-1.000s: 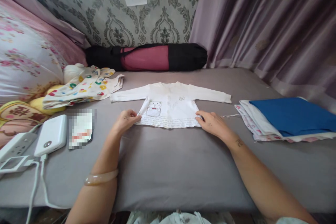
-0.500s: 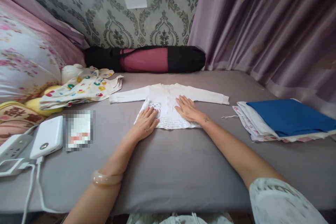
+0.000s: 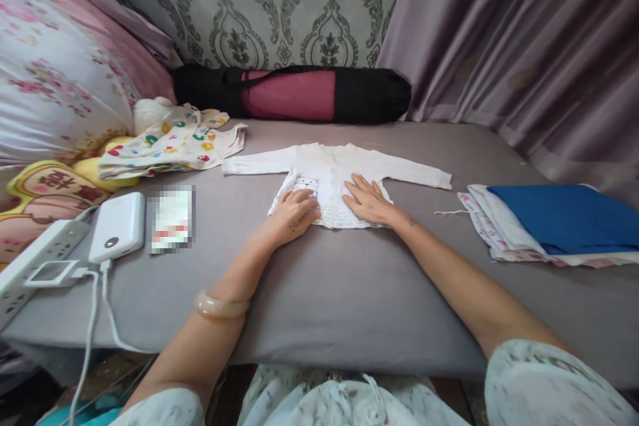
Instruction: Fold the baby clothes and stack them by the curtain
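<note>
A small white long-sleeved top (image 3: 327, 173) lies spread on the grey sheet (image 3: 349, 293), its sleeves stretched out to both sides. It bears a bear drawing at its lower left and small print along the hem. My left hand (image 3: 295, 214) rests on the lower left of the top, fingers over part of the drawing. On its lower right, my right hand (image 3: 368, 201) lies flat with the fingers spread. Neither hand grips anything.
Folded clothes with a blue piece (image 3: 564, 216) lie at the right. At the left are a patterned garment (image 3: 174, 146), a white power bank (image 3: 118, 226), a power strip (image 3: 44, 263) and a blurred packet (image 3: 171, 219). A black and red bag (image 3: 289, 94) lies along the wall.
The view has tilted down and shifted left, so the things appear higher and further right. My hands stay on the top; my left hand's fingers are a little more bent.
</note>
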The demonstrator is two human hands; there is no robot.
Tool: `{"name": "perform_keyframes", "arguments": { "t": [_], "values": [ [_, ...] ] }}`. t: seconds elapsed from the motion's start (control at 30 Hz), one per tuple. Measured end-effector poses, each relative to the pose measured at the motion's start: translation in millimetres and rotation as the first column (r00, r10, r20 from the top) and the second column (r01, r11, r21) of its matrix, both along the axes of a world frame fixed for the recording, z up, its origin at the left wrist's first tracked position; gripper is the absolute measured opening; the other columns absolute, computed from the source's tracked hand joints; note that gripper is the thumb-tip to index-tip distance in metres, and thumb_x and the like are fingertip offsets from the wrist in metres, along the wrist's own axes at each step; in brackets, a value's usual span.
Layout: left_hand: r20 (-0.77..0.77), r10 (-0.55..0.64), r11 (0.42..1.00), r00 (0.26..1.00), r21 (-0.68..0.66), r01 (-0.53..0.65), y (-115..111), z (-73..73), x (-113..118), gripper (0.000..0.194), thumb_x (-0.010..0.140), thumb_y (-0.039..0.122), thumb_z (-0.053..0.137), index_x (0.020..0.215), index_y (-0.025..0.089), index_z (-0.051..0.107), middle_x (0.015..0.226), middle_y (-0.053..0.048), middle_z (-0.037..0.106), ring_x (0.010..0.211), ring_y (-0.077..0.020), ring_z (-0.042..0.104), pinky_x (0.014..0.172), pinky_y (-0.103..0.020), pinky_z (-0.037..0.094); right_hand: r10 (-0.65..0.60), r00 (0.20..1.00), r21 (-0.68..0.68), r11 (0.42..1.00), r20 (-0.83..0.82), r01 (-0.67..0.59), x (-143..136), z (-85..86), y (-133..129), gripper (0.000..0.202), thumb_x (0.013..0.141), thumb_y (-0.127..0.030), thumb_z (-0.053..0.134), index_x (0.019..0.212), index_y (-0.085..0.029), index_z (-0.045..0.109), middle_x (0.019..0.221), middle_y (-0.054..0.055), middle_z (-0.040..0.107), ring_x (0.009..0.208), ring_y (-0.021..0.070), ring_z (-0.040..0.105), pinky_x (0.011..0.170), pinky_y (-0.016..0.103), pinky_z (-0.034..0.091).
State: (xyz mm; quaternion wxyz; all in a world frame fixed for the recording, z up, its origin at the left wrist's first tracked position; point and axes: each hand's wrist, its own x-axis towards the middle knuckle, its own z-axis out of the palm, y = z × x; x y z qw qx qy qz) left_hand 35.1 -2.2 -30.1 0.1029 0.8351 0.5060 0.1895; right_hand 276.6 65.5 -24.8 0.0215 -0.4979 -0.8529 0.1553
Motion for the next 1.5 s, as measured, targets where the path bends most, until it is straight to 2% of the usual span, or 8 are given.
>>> {"name": "perform_keyframes", "arguments": {
  "t": [0.2,0.43,0.73,0.93,1.13,1.3,1.4,1.5],
  "values": [
    [0.069,-0.200,0.980,0.977,0.001,0.200,-2.7,7.9,10.4,0.034,0.088,0.046,0.061,0.101,0.016,0.068,0.101,-0.011,0.065,0.096,-0.0234,0.060,0.087,-0.035,0.047,0.200,0.971,0.083,0.978,-0.133,-0.190,-8.2,19.3,-56.7,0.048,0.093,-0.046,0.049,0.131,-0.018,0.055,0.143,0.013,0.048,0.134,0.0272,0.040,0.110,0.038,0.032],
    [0.045,-0.196,0.980,0.979,0.031,0.195,-3.3,3.1,11.5,0.024,0.093,0.036,0.055,0.098,0.017,0.068,0.093,-0.009,0.065,0.092,-0.0210,0.059,0.083,-0.032,0.047,0.185,0.947,0.181,0.974,-0.262,-0.140,-8.1,12.8,-58.7,0.019,0.091,-0.030,0.055,0.101,-0.019,0.066,0.102,0.007,0.066,0.100,0.0207,0.057,0.089,0.029,0.041],
    [0.061,-0.197,0.979,0.979,0.060,0.193,-6.0,9.8,17.3,0.031,0.100,0.033,0.041,0.096,0.019,0.069,0.090,-0.007,0.064,0.088,-0.0188,0.059,0.080,-0.031,0.047,-0.135,0.785,-0.067,0.991,-0.604,0.119,-8.0,3.8,-41.3,0.025,0.087,-0.031,0.049,0.074,-0.017,0.065,0.067,-0.001,0.060,0.061,0.0125,0.049,0.059,0.025,0.036],
    [0.148,-0.175,0.982,0.973,0.095,0.162,-7.3,9.3,23.3,0.030,0.098,0.032,0.044,0.095,0.019,0.070,0.088,-0.007,0.063,0.087,-0.0188,0.058,0.081,-0.032,0.047,-0.133,0.702,-0.070,0.991,-0.699,0.118,-5.5,9.7,-40.0,0.024,0.087,-0.033,0.051,0.083,-0.016,0.067,0.072,0.000,0.063,0.062,0.0122,0.050,0.061,0.024,0.038],
    [0.122,-0.185,0.981,0.975,-0.040,0.191,-11.7,14.8,24.0,0.021,0.091,0.026,0.052,0.094,0.020,0.072,0.091,-0.006,0.066,0.088,-0.0186,0.061,0.081,-0.030,0.048,0.075,0.841,0.107,0.994,-0.537,-0.020,-13.3,13.9,-58.6,0.022,0.092,-0.022,0.049,0.088,-0.018,0.070,0.086,0.004,0.067,0.078,0.0144,0.057,0.072,0.025,0.041],
    [0.149,0.026,0.997,0.988,-0.079,-0.015,-12.9,15.9,24.4,0.022,0.086,0.016,0.048,0.095,0.018,0.068,0.088,-0.005,0.067,0.082,-0.0180,0.063,0.076,-0.030,0.051,0.247,0.929,0.178,0.963,-0.275,-0.204,-12.4,18.3,-72.6,0.024,0.095,-0.024,0.048,0.096,-0.019,0.071,0.093,0.007,0.066,0.091,0.0184,0.059,0.078,0.028,0.042],
    [0.148,-0.037,0.999,0.988,0.039,0.031,-11.9,12.9,26.0,0.030,0.094,0.025,0.043,0.117,0.019,0.063,0.115,-0.010,0.065,0.107,-0.0218,0.060,0.095,-0.037,0.048,0.297,0.915,0.137,0.954,-0.273,-0.268,-3.3,23.7,-61.1,0.029,0.097,-0.026,0.043,0.095,-0.020,0.071,0.093,0.005,0.068,0.087,0.0171,0.061,0.079,0.028,0.045],
    [0.026,-0.120,0.992,0.992,0.026,0.120,-11.7,8.7,27.3,0.040,0.098,0.035,0.041,0.133,0.024,0.055,0.146,-0.010,0.048,0.138,-0.0282,0.038,0.114,-0.048,0.030,0.205,0.929,0.206,0.968,-0.309,-0.145,8.5,22.4,-30.4,0.036,0.098,-0.027,0.036,0.108,-0.018,0.069,0.110,0.009,0.069,0.104,0.0198,0.062,0.093,0.032,0.045]
  ]
}}
